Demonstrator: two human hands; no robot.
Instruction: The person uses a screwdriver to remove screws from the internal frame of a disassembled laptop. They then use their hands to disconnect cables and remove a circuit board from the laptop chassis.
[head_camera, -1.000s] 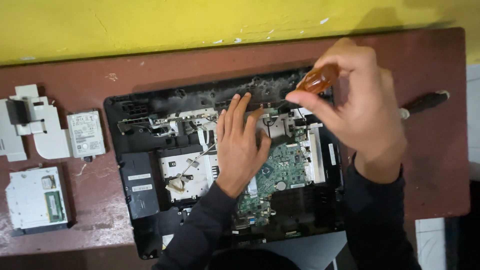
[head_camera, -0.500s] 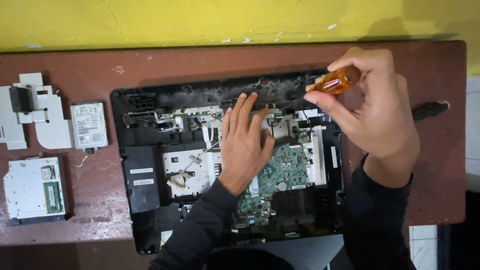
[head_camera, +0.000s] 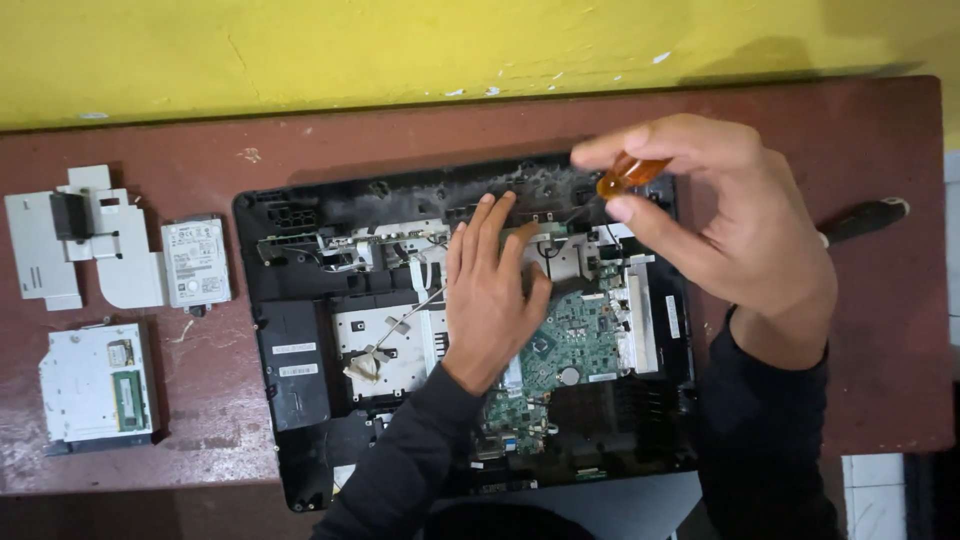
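An opened black laptop chassis (head_camera: 300, 380) lies on a dark red table, its green circuit board (head_camera: 570, 335) and metal shields exposed. My left hand (head_camera: 492, 290) rests flat on the inner parts near the middle, fingers pointing toward the back edge. My right hand (head_camera: 715, 225) hovers over the chassis's back right corner, fingertips pinched on the orange handle of a screwdriver (head_camera: 628, 172). The screwdriver's shaft and tip are hidden behind my fingers.
Left of the chassis lie white plastic cover pieces (head_camera: 85, 240), a small hard drive (head_camera: 196, 262) and an optical drive (head_camera: 97, 385). A black-handled tool (head_camera: 865, 220) lies on the table to the right. A yellow wall (head_camera: 400, 45) borders the back.
My right hand with the orange screwdriver has shifted slightly left and lower over the back edge. The left hand stays flat in place. The view has drifted a little.
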